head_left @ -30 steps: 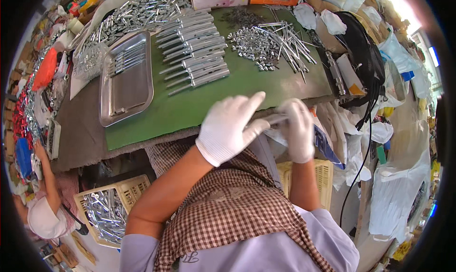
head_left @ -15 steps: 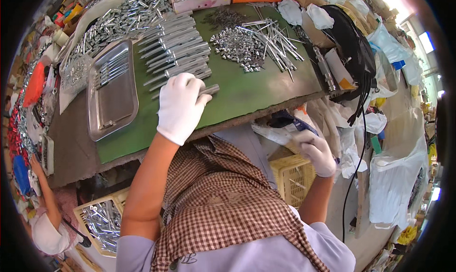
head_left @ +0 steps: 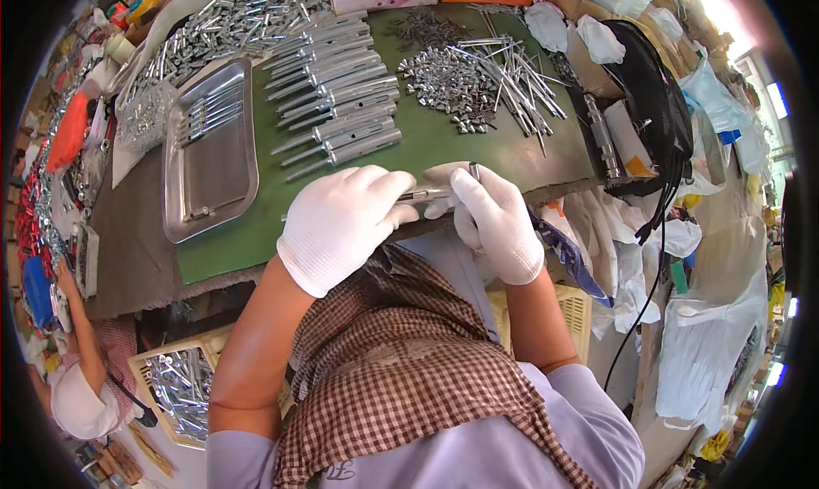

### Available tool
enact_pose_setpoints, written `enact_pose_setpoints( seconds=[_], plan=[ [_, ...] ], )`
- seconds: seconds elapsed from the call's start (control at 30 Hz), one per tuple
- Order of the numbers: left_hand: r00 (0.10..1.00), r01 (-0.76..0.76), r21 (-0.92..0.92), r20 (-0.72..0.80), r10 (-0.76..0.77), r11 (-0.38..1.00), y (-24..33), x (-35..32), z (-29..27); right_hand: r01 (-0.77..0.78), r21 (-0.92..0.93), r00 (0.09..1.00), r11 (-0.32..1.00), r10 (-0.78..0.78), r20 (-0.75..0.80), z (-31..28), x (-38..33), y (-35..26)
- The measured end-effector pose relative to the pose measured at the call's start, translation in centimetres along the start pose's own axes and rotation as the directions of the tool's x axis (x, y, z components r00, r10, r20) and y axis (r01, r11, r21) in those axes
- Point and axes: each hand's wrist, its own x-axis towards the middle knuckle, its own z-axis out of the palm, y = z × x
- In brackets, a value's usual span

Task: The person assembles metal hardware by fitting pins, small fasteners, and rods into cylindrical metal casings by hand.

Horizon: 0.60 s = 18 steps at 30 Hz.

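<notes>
White-gloved, my left hand [head_left: 345, 224] closes around a slim silver metal tube [head_left: 418, 196] above the table's front edge. At the tube's right end, my gloved right hand [head_left: 496, 220] pinches with thumb and fingers. A short shiny metal piece [head_left: 474, 171] shows between those right fingers; its exact kind is hard to make out. Just beyond both hands lies a row of similar tubes [head_left: 363, 148] with thin pointed rods sticking out on the left. Past the right hand are a heap of small metal caps [head_left: 456, 84] and a pile of thin rods [head_left: 520, 84].
A steel tray [head_left: 209, 177] with several thin rods rests left on the green table top [head_left: 235, 254]. Behind it spreads a large heap of metal tubes [head_left: 226, 32]. A black bag [head_left: 644, 88] is at the right. Below left stands a crate [head_left: 217, 344] near another person's arm [head_left: 81, 331].
My left hand has drawn back from the row toward the table's front edge, bringing a tube. My right hand has risen from below the edge and now meets the tube's right end.
</notes>
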Motion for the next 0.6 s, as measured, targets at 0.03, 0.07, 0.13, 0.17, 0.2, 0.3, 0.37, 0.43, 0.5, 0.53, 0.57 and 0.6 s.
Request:
enact_pose_setpoints(
  seconds=[0.03, 0.07, 0.13, 0.17, 0.2, 0.3, 0.37, 0.43, 0.5, 0.53, 0.57, 0.6],
  plan=[
    [0.999, 0.017, -0.039, -0.032, -0.018, 0.999, -0.3, -0.4, 0.3, -0.03, -0.046, 0.999, 0.999, 0.029, -0.022, 0.0, 0.0, 0.0],
    [0.997, 0.033, -0.079, -0.063, -0.038, 0.996, -0.5, -0.7, 0.5, -0.032, -0.048, 0.999, 0.998, 0.031, -0.019, 0.0, 0.2, 0.0],
    [0.994, 0.069, -0.13, -0.074, -0.079, 0.989, -0.5, -0.9, 0.9, -0.021, -0.331, 0.999, 0.943, 0.007, -0.046, -0.3, 0.6, 0.2],
    [0.99, 0.102, -0.178, -0.082, -0.118, 0.979, -0.5, -0.9, 1.1, -0.024, -0.335, 0.999, 0.942, 0.01, -0.045, -0.4, 0.7, 0.2],
    [0.989, 0.105, -0.18, -0.083, -0.122, 0.978, -0.5, -0.9, 1.2, -0.01, -0.335, 0.998, 0.942, -0.01, -0.057, -0.5, 0.7, 0.3],
    [0.989, 0.089, -0.232, -0.098, -0.114, 0.969, -0.7, -0.9, 1.7, 0.073, -0.314, 0.994, 0.947, -0.094, -0.05, -0.4, 0.8, 0.8],
    [0.985, 0.098, -0.232, -0.117, -0.128, 0.968, -0.7, -0.8, 2.0, 0.143, -0.29, 0.986, 0.946, -0.16, -0.037, -0.5, 1.0, 0.9],
    [0.984, 0.107, -0.22, -0.116, -0.135, 0.97, -0.7, -0.6, 2.0, 0.175, -0.337, 0.98, 0.925, -0.196, -0.028, -0.6, 1.1, 0.8],
    [0.984, 0.113, -0.209, -0.115, -0.14, 0.971, -0.6, -0.4, 2.1, 0.157, -0.335, 0.983, 0.929, -0.179, -0.035, -0.5, 1.2, 0.6],
    [0.983, 0.116, -0.205, -0.114, -0.142, 0.972, -0.6, -0.4, 2.1, 0.141, -0.332, 0.986, 0.933, -0.164, -0.042, -0.5, 1.2, 0.5],
    [0.983, 0.119, -0.202, -0.115, -0.144, 0.972, -0.5, -0.3, 2.1, 0.14, -0.334, 0.986, 0.932, -0.163, -0.043, -0.5, 1.3, 0.4],
    [0.983, 0.118, -0.204, -0.116, -0.143, 0.972, -0.5, -0.2, 2.1, 0.106, -0.342, 0.99, 0.934, -0.13, -0.049, -0.6, 1.3, 0.2]
  ],
)
